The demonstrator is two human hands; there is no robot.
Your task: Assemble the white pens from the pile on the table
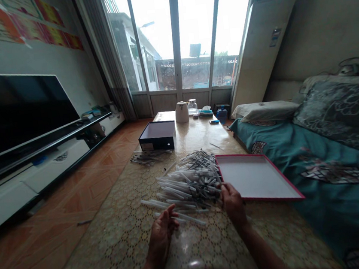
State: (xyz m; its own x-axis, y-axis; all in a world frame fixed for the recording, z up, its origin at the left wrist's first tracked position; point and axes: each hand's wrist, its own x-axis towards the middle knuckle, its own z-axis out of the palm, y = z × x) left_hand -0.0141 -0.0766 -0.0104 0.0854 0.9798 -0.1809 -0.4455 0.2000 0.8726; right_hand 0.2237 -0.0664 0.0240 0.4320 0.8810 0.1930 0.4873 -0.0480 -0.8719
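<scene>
A heaped pile of clear pen barrels (pixel 173 189) and thin dark pen refills (pixel 202 162) lies on the table. At the pile's near edge is my left hand (pixel 162 231), its fingers curled in together beside loose barrels; whatever they hold is too small to make out. My right hand (pixel 233 202) pinches at the right edge of the pile, next to a shallow red-rimmed box lid (pixel 258 175); what sits between its fingertips cannot be made out. The lid lies with its white inside facing up.
A dark open box (pixel 157 143) stands farther back, with a smaller bunch of dark refills (pixel 148 157) before it. Beyond are a kettle (pixel 182 112), a glass jar (pixel 192 107) and a tissue pack (pixel 206 111). A sofa (pixel 285 152) borders the patterned table (pixel 113 237) on the right.
</scene>
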